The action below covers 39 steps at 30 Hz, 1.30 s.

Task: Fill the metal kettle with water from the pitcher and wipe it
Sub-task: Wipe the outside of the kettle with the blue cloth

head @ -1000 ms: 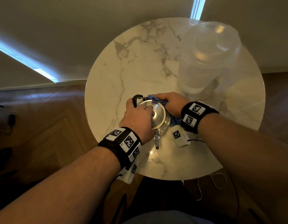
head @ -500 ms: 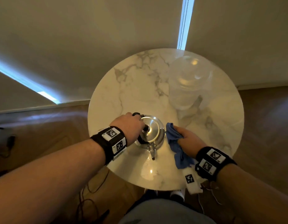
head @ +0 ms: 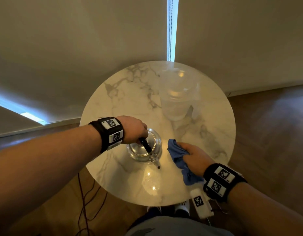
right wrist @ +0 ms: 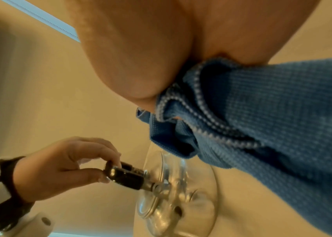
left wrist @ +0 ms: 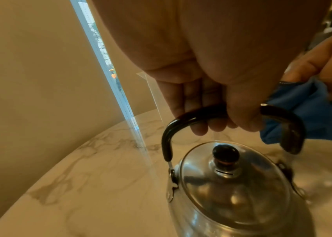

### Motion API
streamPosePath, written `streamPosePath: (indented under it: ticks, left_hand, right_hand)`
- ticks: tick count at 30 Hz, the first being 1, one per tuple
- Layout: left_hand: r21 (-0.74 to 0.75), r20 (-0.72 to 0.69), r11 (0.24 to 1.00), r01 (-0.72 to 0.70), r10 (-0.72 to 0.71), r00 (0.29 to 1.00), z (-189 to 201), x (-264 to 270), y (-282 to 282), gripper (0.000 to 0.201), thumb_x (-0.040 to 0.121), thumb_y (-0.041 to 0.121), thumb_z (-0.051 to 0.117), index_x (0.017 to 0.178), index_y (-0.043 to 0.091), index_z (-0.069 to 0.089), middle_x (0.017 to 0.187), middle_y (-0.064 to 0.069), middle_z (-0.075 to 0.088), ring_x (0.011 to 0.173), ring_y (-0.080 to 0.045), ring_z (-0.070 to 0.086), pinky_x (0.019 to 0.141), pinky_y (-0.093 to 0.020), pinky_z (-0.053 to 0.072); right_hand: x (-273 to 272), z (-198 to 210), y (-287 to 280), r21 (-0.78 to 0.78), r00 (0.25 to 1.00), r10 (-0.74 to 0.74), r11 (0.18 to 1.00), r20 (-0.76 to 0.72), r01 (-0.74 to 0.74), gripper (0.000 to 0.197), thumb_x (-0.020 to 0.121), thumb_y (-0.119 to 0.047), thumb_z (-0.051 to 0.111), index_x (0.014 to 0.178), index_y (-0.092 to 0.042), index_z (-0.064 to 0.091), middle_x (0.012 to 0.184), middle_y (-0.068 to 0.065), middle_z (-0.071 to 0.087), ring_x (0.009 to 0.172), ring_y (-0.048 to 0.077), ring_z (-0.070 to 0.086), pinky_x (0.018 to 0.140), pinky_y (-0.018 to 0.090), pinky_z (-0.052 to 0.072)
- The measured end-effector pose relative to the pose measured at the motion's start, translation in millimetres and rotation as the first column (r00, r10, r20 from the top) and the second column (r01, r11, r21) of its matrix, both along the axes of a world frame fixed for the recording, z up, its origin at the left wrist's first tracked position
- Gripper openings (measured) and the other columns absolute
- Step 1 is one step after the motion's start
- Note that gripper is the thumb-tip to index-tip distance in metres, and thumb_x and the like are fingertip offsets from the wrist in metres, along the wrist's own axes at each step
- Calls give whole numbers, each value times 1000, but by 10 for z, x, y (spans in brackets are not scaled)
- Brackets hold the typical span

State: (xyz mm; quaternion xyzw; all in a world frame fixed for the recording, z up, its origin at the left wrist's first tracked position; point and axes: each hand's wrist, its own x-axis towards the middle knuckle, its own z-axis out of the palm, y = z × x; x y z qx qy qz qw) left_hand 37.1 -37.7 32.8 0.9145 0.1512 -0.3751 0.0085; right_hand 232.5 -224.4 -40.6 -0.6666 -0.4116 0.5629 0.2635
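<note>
The shiny metal kettle stands on the round marble table, lid on, spout toward me. My left hand grips its black handle from above, fingers curled round the bar. In the left wrist view the lid knob sits below those fingers. To the kettle's right, my right hand holds a bunched blue cloth just off the kettle, its tail hanging toward my wrist. The clear plastic pitcher stands at the back right of the table. In the right wrist view the blue cloth fills the frame.
The table stands against pale window blinds, with a bright gap behind the pitcher. Wooden floor surrounds it, and dark red cables trail on the floor at the lower left. My shoes show under the near rim.
My right hand pulled the cloth off the kettle's top and drew back to its right. My left hand shifted from the kettle's side to the raised handle. The head camera pulled back.
</note>
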Motion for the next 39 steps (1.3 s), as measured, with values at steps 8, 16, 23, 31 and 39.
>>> streamPosePath:
  ticks: [8,16,23,31,39]
  left_hand:
    - [-43,175,951,-307,310,934,-45,-185,-166,27,100,41,53,122,30,65,119,5,62,105,-24,64,81,-37,53]
    - [-306,376,585,-751,799,469,-22,-326,-350,20,94,35,67,110,26,73,96,5,74,88,-16,69,81,-36,57]
    - [-668,225,95,-738,971,-79,-215,-382,-563,4,91,20,75,93,16,76,75,-3,79,77,-22,77,83,-47,63]
    - [-851,-53,-291,-437,876,-479,-348,-310,-801,10,96,1,65,105,-2,68,90,-19,74,71,-22,72,68,-37,65]
    - [-826,38,-277,-491,842,-538,-494,-374,-827,6,93,5,65,95,6,70,83,-14,72,77,-26,71,80,-49,64]
  right_hand:
    - [155,65,87,55,988,-154,987,1,153,44,93,13,42,126,-8,62,98,23,64,77,16,64,54,13,43]
    - [217,81,188,99,985,-169,980,-34,172,41,97,13,38,131,-2,56,118,43,58,90,57,55,53,17,46]
    - [211,3,180,84,988,-138,986,-67,143,39,97,13,39,133,8,54,90,44,55,64,38,43,47,11,36]
    - [158,-227,135,17,979,-126,991,-160,130,47,96,8,35,127,-14,63,73,17,43,60,20,35,46,19,35]
    - [-13,-424,182,103,998,-69,992,-6,69,71,93,6,38,144,-42,52,117,-16,59,98,7,52,82,19,43]
